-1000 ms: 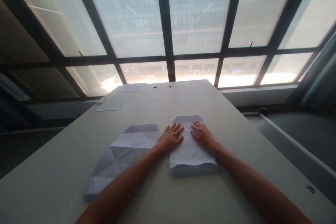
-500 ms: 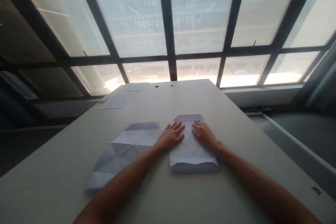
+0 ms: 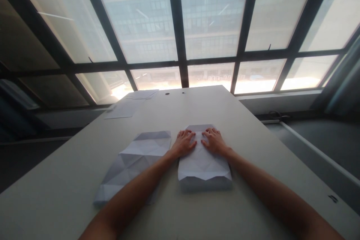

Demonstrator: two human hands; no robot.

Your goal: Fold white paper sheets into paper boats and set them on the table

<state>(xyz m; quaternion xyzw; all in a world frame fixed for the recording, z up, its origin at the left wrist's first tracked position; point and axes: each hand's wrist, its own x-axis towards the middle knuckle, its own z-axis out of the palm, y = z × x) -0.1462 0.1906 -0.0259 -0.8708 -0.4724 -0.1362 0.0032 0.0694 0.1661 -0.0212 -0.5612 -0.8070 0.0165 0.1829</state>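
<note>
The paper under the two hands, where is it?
In the head view, the paper lies on the white table, slightly right of centre, just right of the other creased paper.

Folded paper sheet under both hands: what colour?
The creased, folded paper sheet is white, shaded grey at its near edge; best seen in head view.
</note>
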